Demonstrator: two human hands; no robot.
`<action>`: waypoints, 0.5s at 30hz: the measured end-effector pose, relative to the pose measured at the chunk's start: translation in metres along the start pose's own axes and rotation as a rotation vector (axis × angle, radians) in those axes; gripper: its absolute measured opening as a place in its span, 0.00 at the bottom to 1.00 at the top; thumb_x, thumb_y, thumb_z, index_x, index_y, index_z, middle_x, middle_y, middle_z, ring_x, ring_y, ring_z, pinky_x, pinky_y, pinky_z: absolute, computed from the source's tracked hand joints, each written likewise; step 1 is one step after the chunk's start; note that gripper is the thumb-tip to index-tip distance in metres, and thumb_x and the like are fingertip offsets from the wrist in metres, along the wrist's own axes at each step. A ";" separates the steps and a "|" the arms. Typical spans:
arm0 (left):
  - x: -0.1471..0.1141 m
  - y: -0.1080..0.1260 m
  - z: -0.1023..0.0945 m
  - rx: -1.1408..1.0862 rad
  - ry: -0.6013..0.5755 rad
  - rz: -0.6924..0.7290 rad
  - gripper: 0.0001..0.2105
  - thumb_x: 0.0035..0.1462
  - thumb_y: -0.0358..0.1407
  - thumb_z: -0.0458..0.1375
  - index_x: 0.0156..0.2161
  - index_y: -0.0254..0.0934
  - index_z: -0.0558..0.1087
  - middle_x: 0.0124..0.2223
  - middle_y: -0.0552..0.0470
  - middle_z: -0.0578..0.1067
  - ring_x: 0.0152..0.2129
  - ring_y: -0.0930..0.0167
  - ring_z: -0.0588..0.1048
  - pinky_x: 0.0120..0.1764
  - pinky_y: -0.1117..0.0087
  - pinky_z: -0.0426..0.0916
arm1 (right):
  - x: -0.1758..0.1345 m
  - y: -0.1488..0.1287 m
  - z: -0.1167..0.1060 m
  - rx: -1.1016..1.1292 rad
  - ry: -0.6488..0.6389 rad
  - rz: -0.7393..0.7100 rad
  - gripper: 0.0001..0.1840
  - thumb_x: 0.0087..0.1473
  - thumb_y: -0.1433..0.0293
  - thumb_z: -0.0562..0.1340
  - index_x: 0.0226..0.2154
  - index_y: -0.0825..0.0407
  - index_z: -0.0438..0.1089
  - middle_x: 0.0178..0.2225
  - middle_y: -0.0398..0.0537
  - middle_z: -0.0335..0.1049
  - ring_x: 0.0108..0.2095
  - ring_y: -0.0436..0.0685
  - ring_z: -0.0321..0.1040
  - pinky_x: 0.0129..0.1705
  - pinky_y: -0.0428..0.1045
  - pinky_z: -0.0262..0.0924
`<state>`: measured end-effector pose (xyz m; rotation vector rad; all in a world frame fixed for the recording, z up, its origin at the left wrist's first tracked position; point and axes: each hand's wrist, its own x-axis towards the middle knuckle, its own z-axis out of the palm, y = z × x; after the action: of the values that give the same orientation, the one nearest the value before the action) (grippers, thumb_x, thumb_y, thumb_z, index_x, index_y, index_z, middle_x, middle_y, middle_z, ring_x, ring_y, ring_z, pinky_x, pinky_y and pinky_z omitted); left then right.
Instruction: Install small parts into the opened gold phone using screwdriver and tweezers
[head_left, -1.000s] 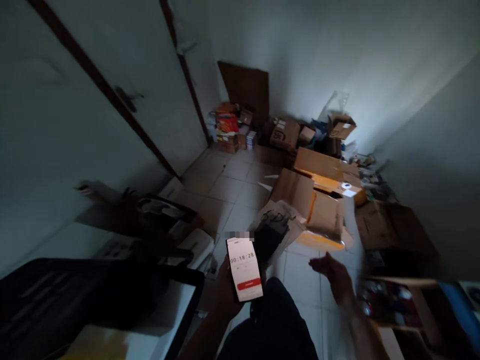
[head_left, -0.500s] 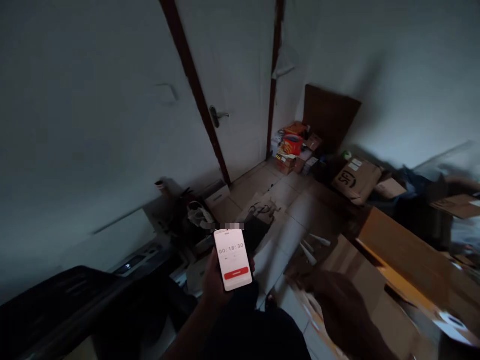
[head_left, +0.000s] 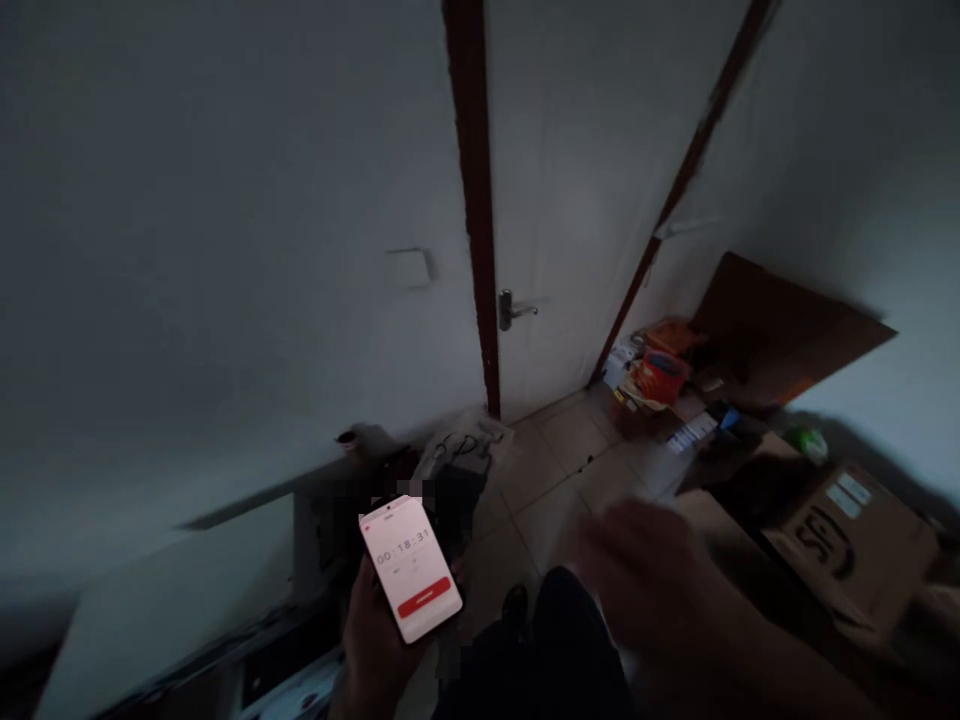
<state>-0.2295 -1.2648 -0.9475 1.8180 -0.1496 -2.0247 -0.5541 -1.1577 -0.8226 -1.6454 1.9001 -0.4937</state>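
My left hand (head_left: 373, 635) is wrapped round a smartphone (head_left: 412, 575), its lit screen facing me. The screen reads 00:18:31 above a red button. On the right, my right hand (head_left: 637, 565) hangs over the tiled floor and is smeared by motion. Its fingers do not show clearly, and I cannot make out whether anything is in them. My dark-clothed legs (head_left: 559, 650) are below, between the two hands.
Ahead stands a white door (head_left: 592, 180) with a metal handle (head_left: 516, 310). A cardboard box (head_left: 832, 550) marked SF lies on the right. Beyond it are a red bucket-like container (head_left: 660, 378) and a brown board (head_left: 787, 330) against the wall. A pale panel (head_left: 187, 590) stands at the left.
My view has swung and moved nearer the door. The open cardboard boxes at the lower right have left the view. The timer has gone from 00:18:30 to 00:18:31, phone still in my left hand.
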 end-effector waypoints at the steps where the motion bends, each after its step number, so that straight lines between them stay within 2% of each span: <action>1: 0.007 0.002 0.004 -0.010 0.012 0.018 0.35 0.53 0.49 0.71 0.65 0.52 0.71 0.39 0.54 0.88 0.37 0.50 0.86 0.39 0.55 0.83 | 0.043 0.034 0.011 -0.091 -0.112 0.116 0.08 0.62 0.69 0.63 0.38 0.45 0.79 0.33 0.47 0.80 0.35 0.59 0.75 0.40 0.52 0.70; 3: 0.019 0.000 0.004 -0.020 0.037 0.060 0.35 0.51 0.49 0.72 0.65 0.52 0.71 0.40 0.54 0.88 0.37 0.51 0.86 0.40 0.56 0.83 | 0.127 0.105 0.041 -0.163 -0.125 0.224 0.11 0.66 0.71 0.61 0.48 0.52 0.78 0.41 0.52 0.81 0.41 0.60 0.77 0.46 0.53 0.70; 5: 0.032 -0.008 -0.002 -0.034 0.071 0.108 0.34 0.51 0.49 0.72 0.63 0.53 0.72 0.40 0.53 0.87 0.38 0.51 0.86 0.40 0.56 0.83 | 0.205 0.173 0.078 -0.222 -0.100 0.302 0.13 0.71 0.68 0.61 0.53 0.55 0.75 0.48 0.55 0.79 0.47 0.61 0.77 0.53 0.58 0.71; 8: 0.051 -0.026 -0.006 -0.115 0.151 0.186 0.31 0.52 0.52 0.69 0.62 0.53 0.74 0.41 0.52 0.87 0.41 0.48 0.86 0.38 0.55 0.84 | 0.297 0.245 0.130 -0.288 -0.062 0.325 0.21 0.69 0.59 0.67 0.59 0.52 0.72 0.59 0.55 0.73 0.57 0.64 0.73 0.59 0.65 0.71; 9: 0.054 -0.033 -0.005 -0.155 0.179 0.215 0.31 0.52 0.52 0.69 0.61 0.53 0.75 0.42 0.52 0.87 0.41 0.47 0.86 0.37 0.54 0.84 | 0.318 0.258 0.145 -0.301 -0.053 0.315 0.23 0.69 0.59 0.67 0.60 0.52 0.71 0.61 0.55 0.71 0.59 0.66 0.72 0.60 0.66 0.70; 11: 0.049 -0.050 -0.001 -0.241 0.229 0.269 0.32 0.51 0.53 0.69 0.61 0.52 0.76 0.41 0.51 0.87 0.39 0.46 0.86 0.36 0.53 0.83 | 0.343 0.266 0.169 -0.312 -0.059 0.288 0.23 0.68 0.59 0.68 0.60 0.52 0.71 0.62 0.56 0.71 0.59 0.66 0.72 0.60 0.66 0.70; 13: 0.028 -0.069 -0.002 -0.342 0.264 0.301 0.33 0.49 0.54 0.70 0.62 0.53 0.76 0.36 0.52 0.87 0.34 0.47 0.86 0.34 0.53 0.82 | 0.341 0.253 0.188 -0.307 -0.072 0.256 0.23 0.68 0.60 0.68 0.60 0.53 0.71 0.61 0.56 0.71 0.58 0.66 0.73 0.60 0.66 0.71; 15: -0.006 -0.090 -0.012 -0.440 0.279 0.324 0.34 0.48 0.54 0.70 0.62 0.53 0.76 0.31 0.52 0.85 0.29 0.47 0.85 0.30 0.53 0.81 | 0.319 0.227 0.206 -0.286 -0.095 0.233 0.22 0.69 0.60 0.68 0.59 0.54 0.72 0.60 0.57 0.72 0.57 0.65 0.74 0.59 0.64 0.72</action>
<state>-0.2382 -1.1781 -0.9752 1.6448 0.0754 -1.4317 -0.6234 -1.4121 -1.1779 -1.5572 2.1310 -0.0489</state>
